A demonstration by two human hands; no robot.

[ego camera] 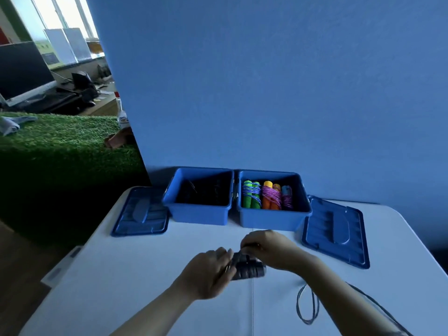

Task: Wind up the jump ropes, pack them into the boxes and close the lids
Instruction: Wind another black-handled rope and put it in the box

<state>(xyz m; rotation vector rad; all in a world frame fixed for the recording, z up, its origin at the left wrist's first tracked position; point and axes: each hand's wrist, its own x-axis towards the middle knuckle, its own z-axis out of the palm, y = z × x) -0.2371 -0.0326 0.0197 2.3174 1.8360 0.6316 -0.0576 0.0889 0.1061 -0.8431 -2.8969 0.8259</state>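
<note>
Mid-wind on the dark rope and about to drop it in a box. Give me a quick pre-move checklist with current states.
1. Handles held: left hand grips the dark handles. Ok.
2. Cord controlled: right hand pinches the cord at the handles. Ok.
3. Winding finished: a loose loop of cord lies on the table. Not ok.
4. Left box open, lid off beside it. Ok.
5. Room in left box: interior is dark, contents unclear. Cannot tell.
6. Right box holds three wound coloured ropes; its lid is off. Little space shows. Not ok for this rope.
</note>
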